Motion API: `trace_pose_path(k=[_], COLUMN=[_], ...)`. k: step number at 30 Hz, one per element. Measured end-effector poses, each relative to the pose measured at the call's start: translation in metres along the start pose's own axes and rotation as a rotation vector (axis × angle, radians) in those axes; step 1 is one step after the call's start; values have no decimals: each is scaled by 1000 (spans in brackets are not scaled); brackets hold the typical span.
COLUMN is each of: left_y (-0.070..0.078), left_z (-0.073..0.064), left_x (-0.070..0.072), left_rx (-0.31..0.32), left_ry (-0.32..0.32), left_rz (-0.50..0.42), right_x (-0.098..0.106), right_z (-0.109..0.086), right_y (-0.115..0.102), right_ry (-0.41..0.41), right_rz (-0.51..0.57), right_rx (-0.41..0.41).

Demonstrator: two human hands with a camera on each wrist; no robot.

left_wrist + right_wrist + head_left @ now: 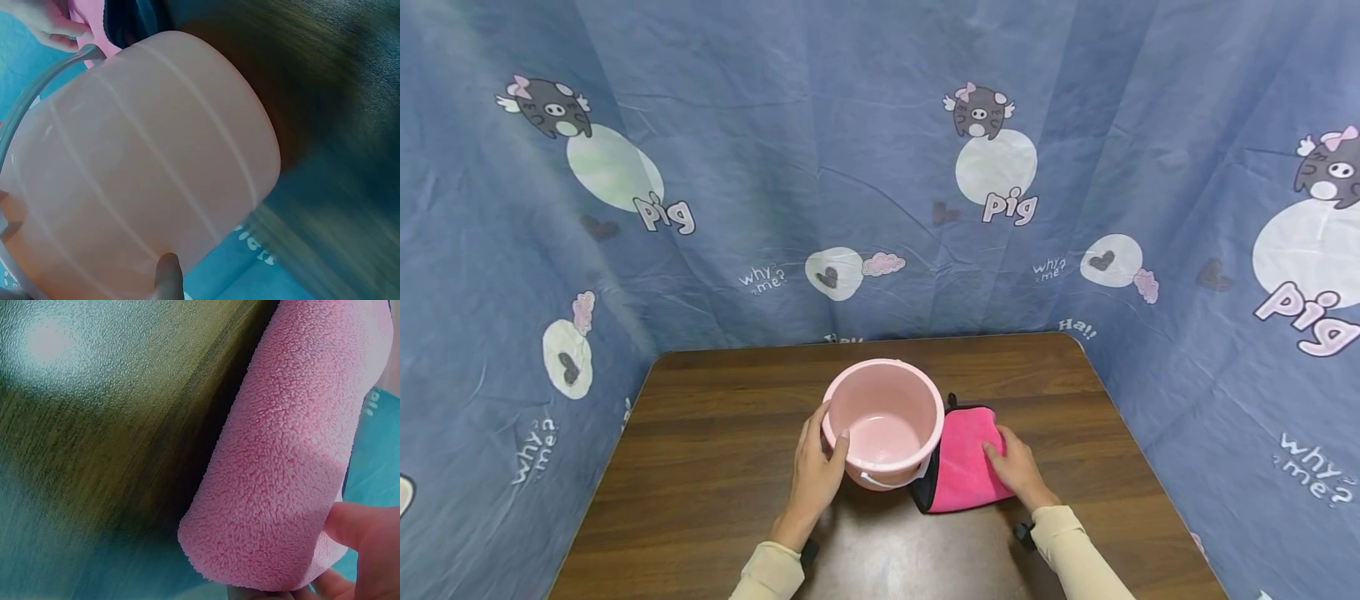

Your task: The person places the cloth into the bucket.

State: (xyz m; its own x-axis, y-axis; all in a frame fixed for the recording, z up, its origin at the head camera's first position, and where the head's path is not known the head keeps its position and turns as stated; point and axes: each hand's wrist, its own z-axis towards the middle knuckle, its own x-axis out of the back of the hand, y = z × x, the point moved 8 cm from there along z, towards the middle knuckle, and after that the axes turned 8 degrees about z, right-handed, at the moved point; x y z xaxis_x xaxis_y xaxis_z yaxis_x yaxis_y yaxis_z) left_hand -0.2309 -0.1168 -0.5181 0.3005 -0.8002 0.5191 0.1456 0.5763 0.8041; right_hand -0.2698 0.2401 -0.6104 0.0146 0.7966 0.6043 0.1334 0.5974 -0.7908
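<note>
A pink plastic bucket (880, 392) has its mouth facing up toward me in the head view. My left hand (815, 471) grips its left side, thumb at the rim and fingers along the outer wall. The pale handle (37, 87) hangs down on the bucket's near side. Just right of the bucket is a folded pink fleecy towel (275, 456) with black edging, partly hidden behind the bucket. My right hand (1021, 471) pinches the towel's right edge, thumb on top and fingers underneath.
Beneath both hands is a dark brown wood-grain table (722, 433). A blue curtain (865, 167) printed with cartoon pigs rises along the table's back and sides.
</note>
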Motion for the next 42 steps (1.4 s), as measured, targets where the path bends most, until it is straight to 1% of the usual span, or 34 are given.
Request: trace_pose_path(k=[9,24,29,34,39,42], left_y=[-1,-2,-3,-4,-4,-4], left_z=[0,-1,-2,-1,-2,-2], left_x=[-2,-2,-2,-3,-3,-3], left_rx=[0,3,2,10,13,7], left_ry=[2,-9,-1,-5,-8,-8], left_rz=[0,-16,-10,-24,-26,-30], right_x=[0,0,-1,-2,-1,1], right_z=[0,0,-1,1,-2,-3], right_y=[0,-3,-3,-3,-6,-9], right_ry=[1,22,12,9,32,52], right_rz=[-2,-8,-5,-11,10,0], right_rx=[-3,45,36,37,58,81])
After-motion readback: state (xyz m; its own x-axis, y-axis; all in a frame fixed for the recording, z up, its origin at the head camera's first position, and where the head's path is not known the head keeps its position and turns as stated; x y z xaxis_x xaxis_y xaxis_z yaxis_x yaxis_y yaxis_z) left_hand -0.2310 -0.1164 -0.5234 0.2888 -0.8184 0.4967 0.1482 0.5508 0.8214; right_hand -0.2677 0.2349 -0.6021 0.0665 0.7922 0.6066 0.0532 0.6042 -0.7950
